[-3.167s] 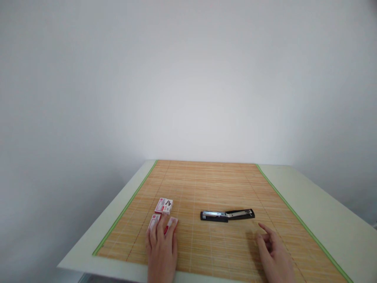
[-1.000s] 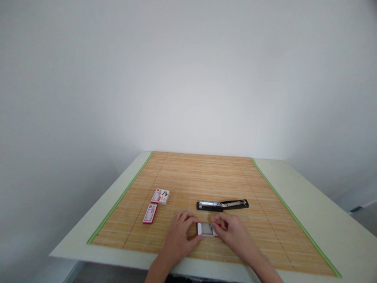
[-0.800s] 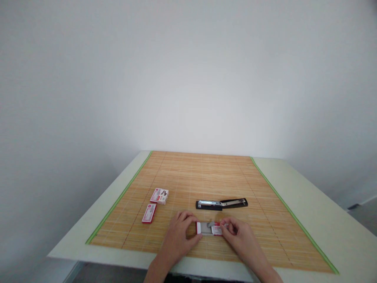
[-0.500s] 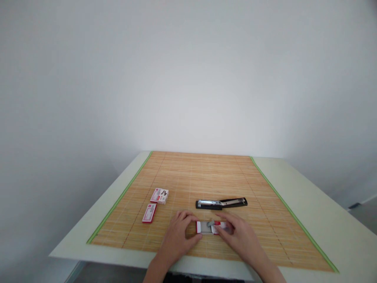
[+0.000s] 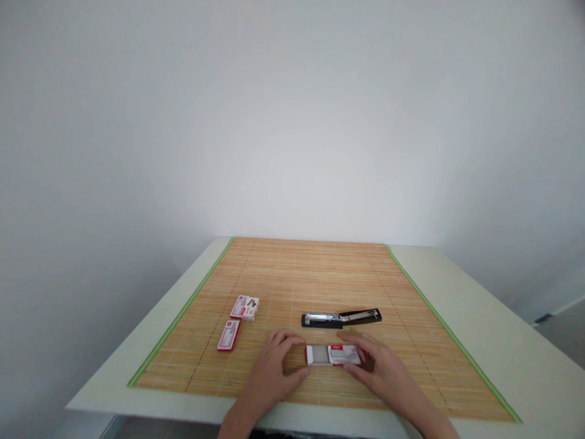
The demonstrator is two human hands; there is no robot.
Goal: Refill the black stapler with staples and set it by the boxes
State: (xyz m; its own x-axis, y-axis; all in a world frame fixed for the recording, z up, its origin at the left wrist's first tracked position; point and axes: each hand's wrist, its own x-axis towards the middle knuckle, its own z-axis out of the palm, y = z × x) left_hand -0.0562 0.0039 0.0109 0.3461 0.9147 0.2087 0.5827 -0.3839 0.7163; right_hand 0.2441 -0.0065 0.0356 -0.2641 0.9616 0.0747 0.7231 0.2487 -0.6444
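Note:
A small white and red staple box (image 5: 345,355) lies on the mat between my hands, its sleeve slid to the right so that the grey inside of the tray (image 5: 320,354) shows. My left hand (image 5: 273,366) curls around the tray's left end, index finger and thumb at its far and near corners. The sleeve's right part is in the grip of my right hand (image 5: 377,361), thumb at the near edge and fingers at the far edge. Just beyond the box rests a black stapler (image 5: 342,318), folded open with its metal magazine showing.
On the left of the bamboo mat (image 5: 301,268) lie a white staple box (image 5: 245,307) and, nearer me, a red-edged staple box (image 5: 229,335). Green edging borders the mat. The white table (image 5: 461,305) reaches back to a plain wall (image 5: 292,122).
The grey piece by my right fingertips no longer shows above the tray. My right hand has shifted right along the box, uncovering more of the sleeve. The camera view has moved slightly.

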